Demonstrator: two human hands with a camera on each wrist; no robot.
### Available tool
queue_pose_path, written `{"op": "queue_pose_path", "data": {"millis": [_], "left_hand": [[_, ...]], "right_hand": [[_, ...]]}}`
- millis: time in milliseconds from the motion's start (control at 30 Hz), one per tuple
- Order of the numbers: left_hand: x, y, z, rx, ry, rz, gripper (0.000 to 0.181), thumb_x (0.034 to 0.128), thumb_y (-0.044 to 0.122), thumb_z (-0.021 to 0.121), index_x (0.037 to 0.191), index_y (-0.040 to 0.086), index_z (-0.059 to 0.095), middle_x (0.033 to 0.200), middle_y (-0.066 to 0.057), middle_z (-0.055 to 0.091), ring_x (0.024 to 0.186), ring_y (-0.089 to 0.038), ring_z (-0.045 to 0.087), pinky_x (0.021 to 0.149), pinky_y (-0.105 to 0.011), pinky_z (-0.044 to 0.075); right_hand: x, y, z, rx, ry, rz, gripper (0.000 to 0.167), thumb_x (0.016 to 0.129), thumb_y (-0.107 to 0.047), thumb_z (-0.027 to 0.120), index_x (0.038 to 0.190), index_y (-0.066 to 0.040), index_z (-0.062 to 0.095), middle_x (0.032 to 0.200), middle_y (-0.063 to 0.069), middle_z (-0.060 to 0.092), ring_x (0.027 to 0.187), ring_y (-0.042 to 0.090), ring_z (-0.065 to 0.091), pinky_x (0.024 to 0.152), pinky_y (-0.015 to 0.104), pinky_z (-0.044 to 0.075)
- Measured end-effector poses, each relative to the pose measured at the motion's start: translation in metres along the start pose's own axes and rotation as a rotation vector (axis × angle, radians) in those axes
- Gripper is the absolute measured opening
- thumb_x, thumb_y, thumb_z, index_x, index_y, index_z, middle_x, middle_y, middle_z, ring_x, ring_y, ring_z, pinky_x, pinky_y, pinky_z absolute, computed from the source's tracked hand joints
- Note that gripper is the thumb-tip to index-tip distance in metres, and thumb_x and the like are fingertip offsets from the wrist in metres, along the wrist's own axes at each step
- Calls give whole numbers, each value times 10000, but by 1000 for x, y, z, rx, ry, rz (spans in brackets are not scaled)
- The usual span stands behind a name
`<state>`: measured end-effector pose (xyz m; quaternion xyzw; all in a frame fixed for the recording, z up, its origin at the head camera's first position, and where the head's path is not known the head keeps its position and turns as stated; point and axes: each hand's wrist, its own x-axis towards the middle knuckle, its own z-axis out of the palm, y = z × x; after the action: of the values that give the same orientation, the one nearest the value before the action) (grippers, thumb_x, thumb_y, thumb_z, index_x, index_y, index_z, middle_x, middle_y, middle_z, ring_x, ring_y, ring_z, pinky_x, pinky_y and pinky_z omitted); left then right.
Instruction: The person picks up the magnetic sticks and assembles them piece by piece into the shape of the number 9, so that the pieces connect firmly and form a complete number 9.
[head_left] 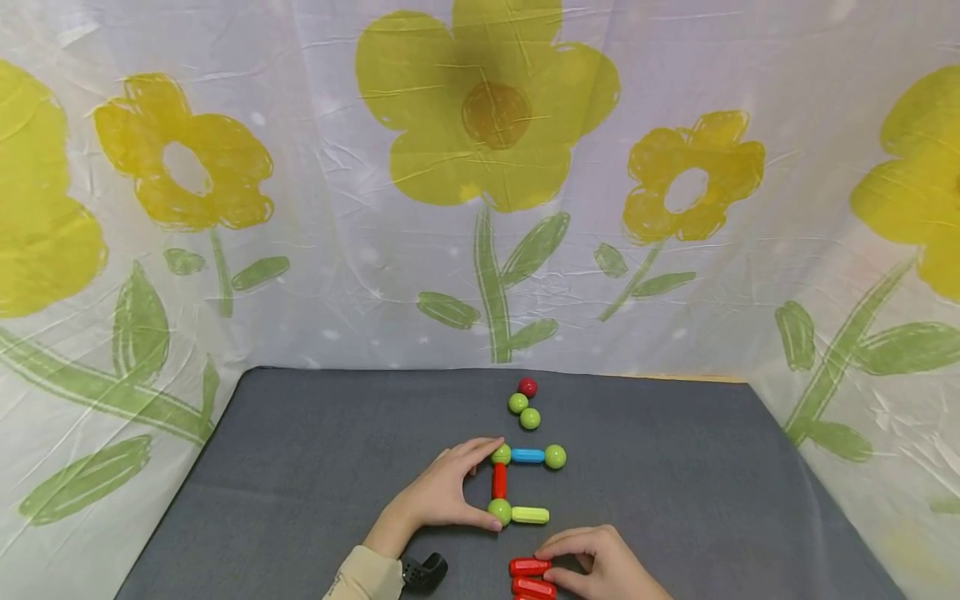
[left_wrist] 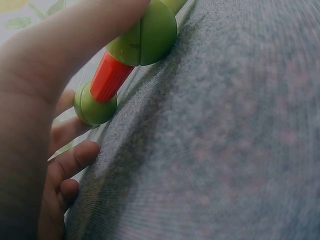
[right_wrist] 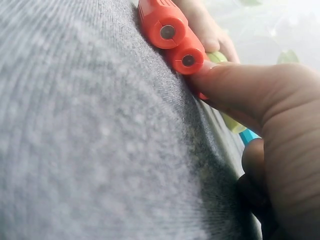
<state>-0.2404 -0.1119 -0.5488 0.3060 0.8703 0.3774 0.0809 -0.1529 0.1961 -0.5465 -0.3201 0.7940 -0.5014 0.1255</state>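
Note:
My left hand [head_left: 448,493] spans a red rod [head_left: 500,481] joining two green balls, thumb at the near ball [head_left: 499,511] and a fingertip at the far ball [head_left: 501,454]. In the left wrist view the thumb lies over the near ball [left_wrist: 150,37]. A blue rod [head_left: 528,456] runs right from the far ball to another green ball [head_left: 555,457]; a yellow-green rod [head_left: 531,515] extends right from the near one. My right hand [head_left: 600,560] pinches the end of the uppermost loose red rod [head_left: 528,567], its thumb against it in the right wrist view.
More red rods [head_left: 535,587] lie just below the pinched one, at the head view's bottom edge. Beyond the joined pieces sit a red ball [head_left: 527,387] and two green balls [head_left: 529,418]. A flowered cloth [head_left: 360,292] hangs behind the grey table [head_left: 315,433].

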Motion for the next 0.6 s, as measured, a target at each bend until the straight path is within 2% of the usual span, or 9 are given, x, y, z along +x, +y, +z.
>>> {"op": "queue_pose_path", "data": {"millis": [200,333,400,500,533,600], "left_hand": [[1,0,0,1,-4,-4,1135,746,693,881,1672,284,367,1634,61,442,1391,-177,504,1169,-655,317],[0,0,1,3,-6,-6,1135,746,701,876,1671,284,368,1634,58,442,1362,-162,516,1166,-651,321],[0,-1,1,7,-4,-7,1135,745,701,876,1671,286,367,1633,59,442,1333,-151,526,1159,-648,328],[0,-1,1,9,0,-4,1136,745,701,876,1671,286,366,1633,63,440,1299,-136,535,1151,-636,339],[0,-1,1,8,0,-3,1136,746,700,876,1672,286,365,1633,63,440,1306,-135,533,1150,-633,342],[1,-1,1,3,-3,-1,1137,747,702,874,1674,288,361,1635,64,435,1316,-142,529,1152,-628,341]], "right_hand": [[0,3,1,-11,38,-8,202,974,-273,798,1159,-197,829,1106,-72,784,586,-97,390,505,145,376],[0,0,1,-11,116,22,209,964,-286,806,1147,-188,831,1087,-42,793,563,-81,402,489,161,386],[0,-3,1,-5,197,68,220,943,-294,826,1138,-193,834,1079,-21,797,541,-62,397,486,168,386],[2,-7,2,8,395,167,208,893,-285,869,1092,-228,845,1045,-25,802,505,-25,371,469,190,373],[3,-8,2,2,474,198,202,876,-271,884,1072,-242,847,1007,-37,796,493,-15,351,461,196,359],[5,-8,1,-34,626,258,196,847,-236,905,1036,-247,852,821,-73,735,475,-1,304,440,201,326]]}}
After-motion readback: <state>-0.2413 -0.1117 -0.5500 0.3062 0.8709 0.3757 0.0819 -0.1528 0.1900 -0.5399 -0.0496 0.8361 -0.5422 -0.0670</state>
